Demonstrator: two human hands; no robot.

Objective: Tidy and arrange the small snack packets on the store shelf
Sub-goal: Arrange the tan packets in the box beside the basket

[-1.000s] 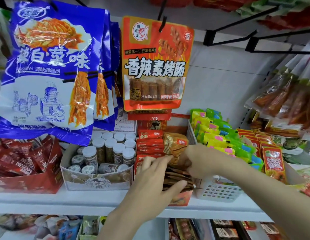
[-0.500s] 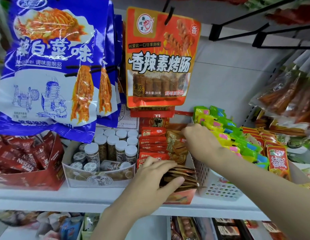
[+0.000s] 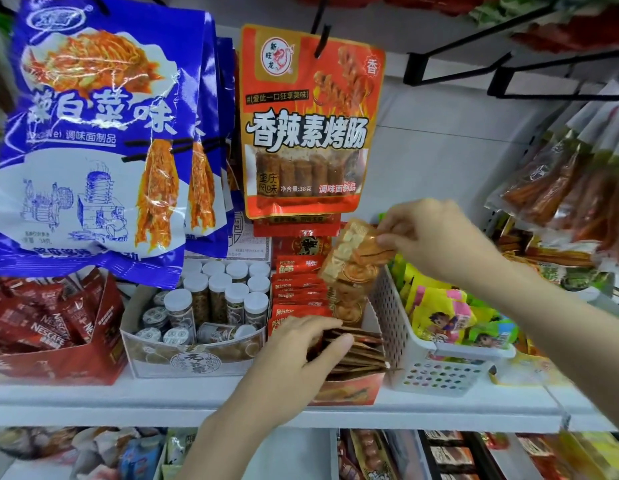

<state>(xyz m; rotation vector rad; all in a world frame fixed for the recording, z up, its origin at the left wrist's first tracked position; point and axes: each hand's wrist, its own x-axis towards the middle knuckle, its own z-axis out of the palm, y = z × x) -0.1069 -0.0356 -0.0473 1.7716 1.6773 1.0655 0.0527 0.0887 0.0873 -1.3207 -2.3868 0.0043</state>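
Snack packets (image 3: 353, 271): light, floppy, slick film; best pinched at top seam. Right hand (image 3: 436, 237) pinches some lifted; left hand (image 3: 301, 355) presses, fingers flat, on stack (image 3: 360, 355)

The open way in lies right of the hanging orange sausage bag (image 3: 310, 126), in front of the bare white back wall (image 3: 439, 150). Black hooks (image 3: 457, 60) cross overhead. Big blue bags (image 3: 93, 133) hang low over the box of white-capped jars (image 3: 197, 341) and the red Nescafe box (image 3: 59, 355). The white perforated basket (image 3: 398, 327) walls the narrow carton of brown packets (image 3: 356, 351) on its right. The shelf (image 3: 128, 400) keeps a bare front strip.
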